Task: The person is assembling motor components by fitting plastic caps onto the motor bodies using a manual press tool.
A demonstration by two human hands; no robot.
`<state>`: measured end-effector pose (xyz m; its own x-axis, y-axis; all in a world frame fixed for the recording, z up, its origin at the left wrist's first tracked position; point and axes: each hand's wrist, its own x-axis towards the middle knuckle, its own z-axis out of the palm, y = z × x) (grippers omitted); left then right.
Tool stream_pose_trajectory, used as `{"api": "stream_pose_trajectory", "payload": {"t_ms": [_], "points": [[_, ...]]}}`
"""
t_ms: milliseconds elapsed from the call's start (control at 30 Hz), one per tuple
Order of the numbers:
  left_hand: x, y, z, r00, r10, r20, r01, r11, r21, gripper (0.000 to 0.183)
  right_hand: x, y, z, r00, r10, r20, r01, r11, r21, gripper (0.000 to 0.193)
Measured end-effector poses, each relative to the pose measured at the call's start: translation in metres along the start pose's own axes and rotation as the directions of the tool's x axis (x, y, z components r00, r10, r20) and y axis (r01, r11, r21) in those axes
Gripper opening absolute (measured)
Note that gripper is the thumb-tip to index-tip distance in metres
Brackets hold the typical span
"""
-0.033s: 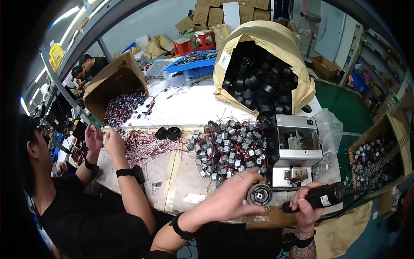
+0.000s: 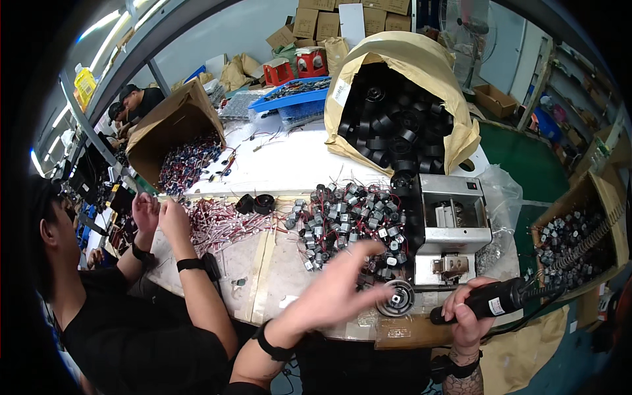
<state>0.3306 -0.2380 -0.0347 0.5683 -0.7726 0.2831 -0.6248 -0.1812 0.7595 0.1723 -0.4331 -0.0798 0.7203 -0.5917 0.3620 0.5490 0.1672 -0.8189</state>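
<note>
My left hand [image 2: 339, 289] is spread with its fingers apart and blurred, and nothing shows in it. Just beyond its thumb a round dark part [image 2: 399, 307] with a pale centre lies at the table's front edge. My right hand [image 2: 469, 324] grips a black electric screwdriver [image 2: 490, 303], its tip pointing left over a brown taped block [image 2: 411, 332]. Behind my left hand spreads a heap of small grey motors [image 2: 352, 224] with thin red wires. A silver metal machine [image 2: 454, 234] with an open top stands right of the heap.
A paper sack [image 2: 477, 135] of black round housings lies at the back. Left are red and white wires [image 2: 217, 224], two black cups [image 2: 263, 203] and a co-worker's hands [image 2: 172, 220]. A motor-filled carton [image 2: 615, 243] sits far right; the screwdriver's coiled cord [image 2: 586, 247] crosses it.
My left hand has drawn back to the left from the round part, its fingers opening away from it. The right hand and screwdriver have not visibly moved.
</note>
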Motion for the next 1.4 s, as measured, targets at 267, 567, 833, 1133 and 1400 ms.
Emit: {"api": "stream_pose_trajectory", "payload": {"t_ms": [267, 567, 833, 1133, 1400], "points": [[0.055, -0.173, -0.090, 0.853, -0.495, -0.166, 0.477, 0.610, 0.633, 0.043, 0.003, 0.003, -0.001, 0.998, 0.006, 0.059, 0.000, 0.996, -0.092, 0.045], [0.048, -0.141, -0.093, 0.717, -0.696, -0.028, 0.683, 0.710, -0.172, 0.034, -0.001, 0.004, -0.005, 0.999, 0.045, -0.022, -0.045, 0.999, -0.014, 0.047], [0.055, -0.047, -0.050, 0.969, -0.221, -0.111, 0.240, 0.950, 0.202, 0.016, 0.006, 0.000, -0.004, 0.992, 0.124, 0.001, -0.124, 0.991, -0.048, 0.045], [0.209, -0.049, -0.083, 0.853, 0.070, -0.518, 0.313, 0.726, 0.613, 0.060, 0.003, -0.003, 0.003, 0.995, 0.098, 0.014, -0.096, 0.990, -0.106, 0.043], [0.277, -0.086, -0.125, 0.812, -0.103, -0.574, 0.512, 0.595, 0.619, 0.026, -0.001, -0.003, 0.010, 0.997, 0.065, -0.052, -0.071, 0.989, -0.131, 0.039]]}}
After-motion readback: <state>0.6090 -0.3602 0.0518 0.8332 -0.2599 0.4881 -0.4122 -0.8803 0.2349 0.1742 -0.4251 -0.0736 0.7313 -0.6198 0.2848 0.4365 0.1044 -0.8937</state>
